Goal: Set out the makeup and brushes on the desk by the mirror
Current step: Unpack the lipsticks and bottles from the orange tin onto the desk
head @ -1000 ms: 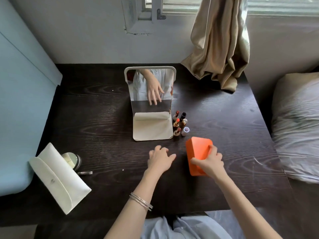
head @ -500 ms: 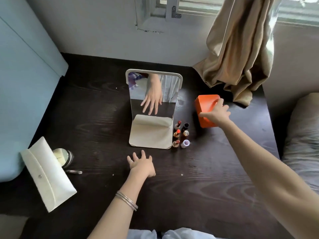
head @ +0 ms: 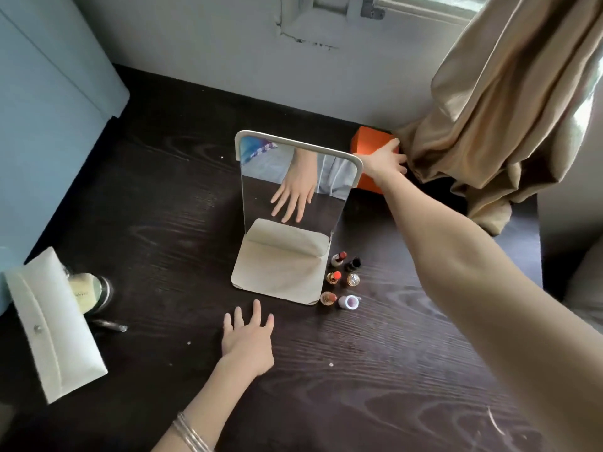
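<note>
Six small lipstick and makeup tubes [head: 342,283] stand upright in two neat rows on the dark wood-grain bench [head: 375,370], just beside the right edge of the white-framed standing mirror [head: 293,203], so that part of the display looks done. Far back, the right hand [head: 385,159] stretches out, its fingers [head: 399,164] wrapped on the orange fabric box [head: 368,143], which sits on the bench at the back wall, touching the beige curtain [head: 489,125]. This looks like parking the emptied container out of the way. The left hand [head: 248,340] lies flat in front of the mirror, fingers spread, gripping nothing. Brushes aren't out yet; the white snap-flap pouch [head: 49,321] at far left, beside a round glass jar [head: 93,290], is probably next, and needs opening.
</note>
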Tool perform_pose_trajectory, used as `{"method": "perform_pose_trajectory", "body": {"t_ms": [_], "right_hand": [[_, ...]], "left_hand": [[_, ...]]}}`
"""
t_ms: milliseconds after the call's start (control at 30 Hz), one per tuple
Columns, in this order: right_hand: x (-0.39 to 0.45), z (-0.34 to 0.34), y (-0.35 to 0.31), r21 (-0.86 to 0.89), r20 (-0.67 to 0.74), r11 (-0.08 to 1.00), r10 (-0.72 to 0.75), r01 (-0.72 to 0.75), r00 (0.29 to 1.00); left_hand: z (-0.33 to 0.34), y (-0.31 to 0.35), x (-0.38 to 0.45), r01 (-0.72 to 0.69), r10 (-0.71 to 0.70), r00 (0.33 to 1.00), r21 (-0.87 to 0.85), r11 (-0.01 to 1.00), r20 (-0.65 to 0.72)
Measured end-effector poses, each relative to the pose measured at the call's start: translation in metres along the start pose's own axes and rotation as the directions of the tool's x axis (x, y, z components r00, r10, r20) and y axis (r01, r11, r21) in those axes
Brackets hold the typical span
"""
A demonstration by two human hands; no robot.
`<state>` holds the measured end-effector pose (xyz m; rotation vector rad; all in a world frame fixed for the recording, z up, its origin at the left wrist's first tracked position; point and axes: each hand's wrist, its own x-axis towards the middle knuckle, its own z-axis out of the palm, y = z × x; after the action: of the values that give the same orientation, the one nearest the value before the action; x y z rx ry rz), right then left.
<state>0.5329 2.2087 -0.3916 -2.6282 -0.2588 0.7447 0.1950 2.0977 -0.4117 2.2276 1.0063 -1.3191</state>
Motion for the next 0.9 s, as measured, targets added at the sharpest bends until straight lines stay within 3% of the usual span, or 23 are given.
{"method": "perform_pose_trajectory", "body": {"t_ms": [267, 400, 533, 633, 767, 900], "right_hand": [[0.034, 0.02, -0.024, -0.19, -0.008, 0.979, -0.077, 0.074, 0.997], [0.041, 0.014, -0.028, -0.293, 0.109, 0.95, -0.077, 0.106, 0.991], [0.062, 0.011, -0.029, -0.498, 0.275, 0.854, -0.011, 0.152, 0.961], [0.08, 0.013, -0.028, -0.578, 0.284, 0.803, 0.032, 0.145, 0.958], [0.087, 0.019, -0.03, -0.602, 0.285, 0.78, 0.009, 0.171, 0.958], [0.059, 0.019, -0.032, -0.498, 0.224, 0.855, -0.037, 0.146, 0.974]], "left_hand": [[0.009, -0.01, -0.003, -0.033, 0.028, 0.998, -0.111, 0.993, -0.052], [0.007, -0.009, -0.005, -0.038, 0.031, 0.998, -0.127, 0.991, -0.056], [0.007, -0.008, -0.006, -0.04, 0.03, 0.997, -0.142, 0.989, -0.077], [0.005, -0.007, -0.006, -0.043, 0.031, 0.996, -0.149, 0.988, -0.078], [0.006, -0.008, -0.004, -0.039, 0.029, 0.998, -0.174, 0.984, -0.061], [0.007, -0.007, -0.004, -0.036, 0.023, 0.997, -0.183, 0.982, -0.072]]}}
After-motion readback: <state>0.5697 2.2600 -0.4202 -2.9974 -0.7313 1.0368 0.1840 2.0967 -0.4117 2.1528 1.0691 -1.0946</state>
